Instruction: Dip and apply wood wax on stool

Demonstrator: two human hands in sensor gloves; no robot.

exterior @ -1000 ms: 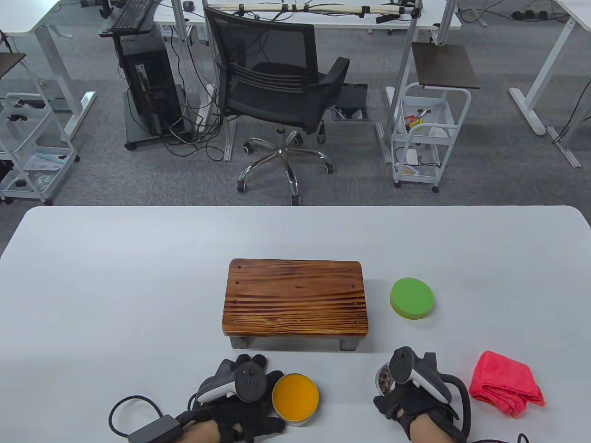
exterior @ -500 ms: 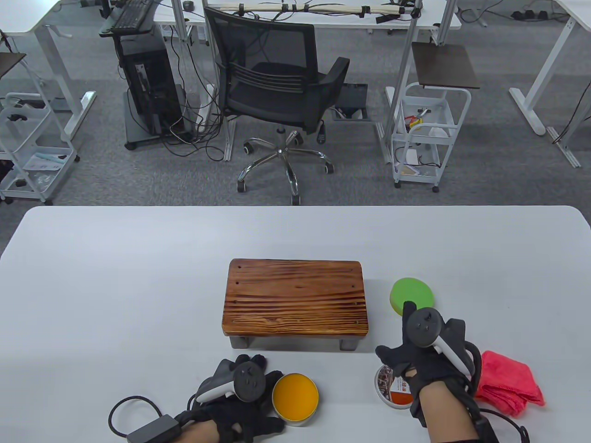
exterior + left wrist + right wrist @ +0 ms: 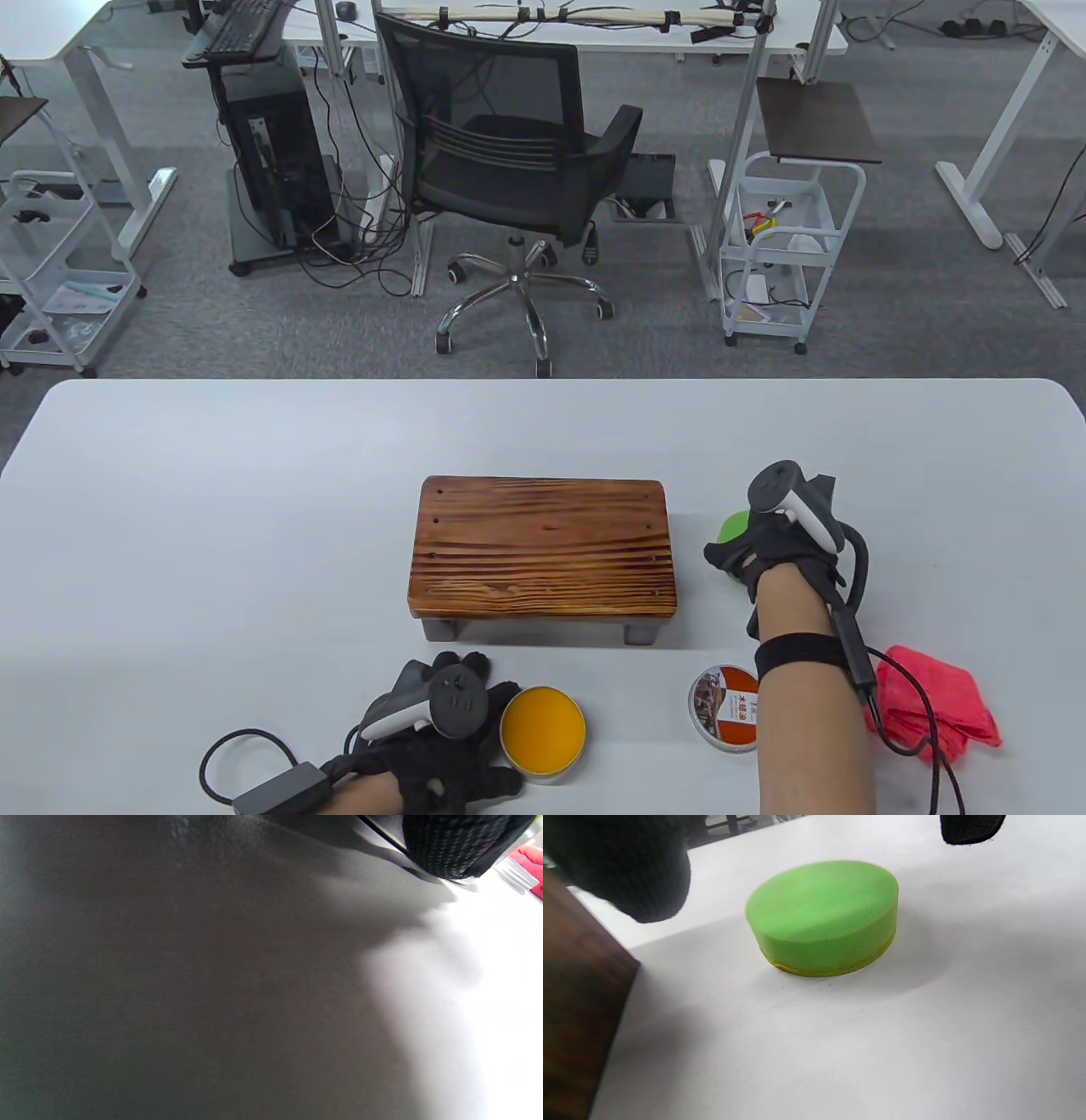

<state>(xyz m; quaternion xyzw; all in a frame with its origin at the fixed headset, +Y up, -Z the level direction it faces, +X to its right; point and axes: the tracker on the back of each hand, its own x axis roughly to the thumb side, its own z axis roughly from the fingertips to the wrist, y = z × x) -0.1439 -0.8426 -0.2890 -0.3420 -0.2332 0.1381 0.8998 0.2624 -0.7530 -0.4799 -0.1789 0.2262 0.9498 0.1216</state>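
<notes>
Hovering over the green sponge [image 3: 728,528], the right hand [image 3: 776,548] sits just right of the wooden stool [image 3: 543,548], with most of the sponge hidden under it in the table view. From the right wrist view the sponge [image 3: 823,916] lies flat on the white table [image 3: 840,1052], its lower edge stained yellow, and the gloved fingertips [image 3: 640,878] hang spread above and to either side of it without touching, so this hand is open and holds nothing. A corner of the stool [image 3: 577,1005] shows dark brown at the left of that view. The left hand [image 3: 433,730] rests at the near edge of the table [image 3: 212,509], touching the left side of the open tin of orange wax [image 3: 543,732]; whether its fingers grip the tin or only lie against it cannot be told, and the left wrist view gives mostly shadowed tabletop. The tin's lid [image 3: 723,707] lies printed side up near the right forearm, and a folded red cloth [image 3: 942,709] lies just beyond it to the right.
</notes>
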